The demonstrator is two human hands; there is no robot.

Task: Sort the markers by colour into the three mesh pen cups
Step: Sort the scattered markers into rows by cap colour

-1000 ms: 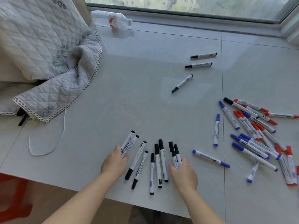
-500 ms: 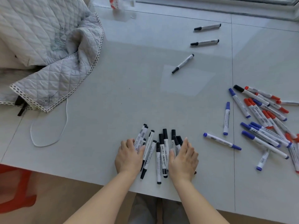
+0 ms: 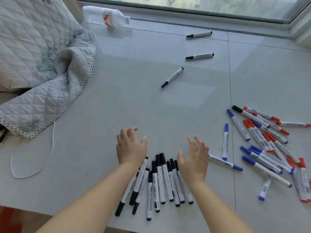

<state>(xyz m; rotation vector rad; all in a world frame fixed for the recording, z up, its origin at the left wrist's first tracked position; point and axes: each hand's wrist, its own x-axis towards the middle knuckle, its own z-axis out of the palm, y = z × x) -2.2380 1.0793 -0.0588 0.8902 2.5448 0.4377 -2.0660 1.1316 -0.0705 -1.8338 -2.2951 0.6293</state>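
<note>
1. Far to the left of the hands, a quilted grey cover (image 3: 38,68) spills onto the worktop (image 3: 127,101), a loop of white cord (image 3: 48,155) trailing from under its edge. It plays no part in the sorting.
2. Beyond the left hand, near the window, a clear plastic bottle (image 3: 107,15) lies on its side, well apart from the work.
3. The left hand (image 3: 130,148) hovers over the left edge of the gathered markers, fingers relaxed and loosely spread, gripping nothing.
4. Between and just below the hands lies the bunch of black markers (image 3: 159,180), packed side by side with most caps pointing away from the person. This tight, roughly parallel stack looks arranged so it can be scooped up as one colour group.
5. The right hand (image 3: 193,158) hangs over the right edge of the bunch, fingers open and slightly curled, holding nothing.
6. Ahead of the right hand, three stray black markers (image 3: 172,77) lie well apart, not yet collected.
7. To the right of the right hand sits a mixed pile of blue and red markers (image 3: 269,148), crossing each other, with one black-capped marker (image 3: 249,115) at its far edge. These look unsorted.
8. No mesh pen cups show anywhere, so nothing has reached a cup in view.
</note>
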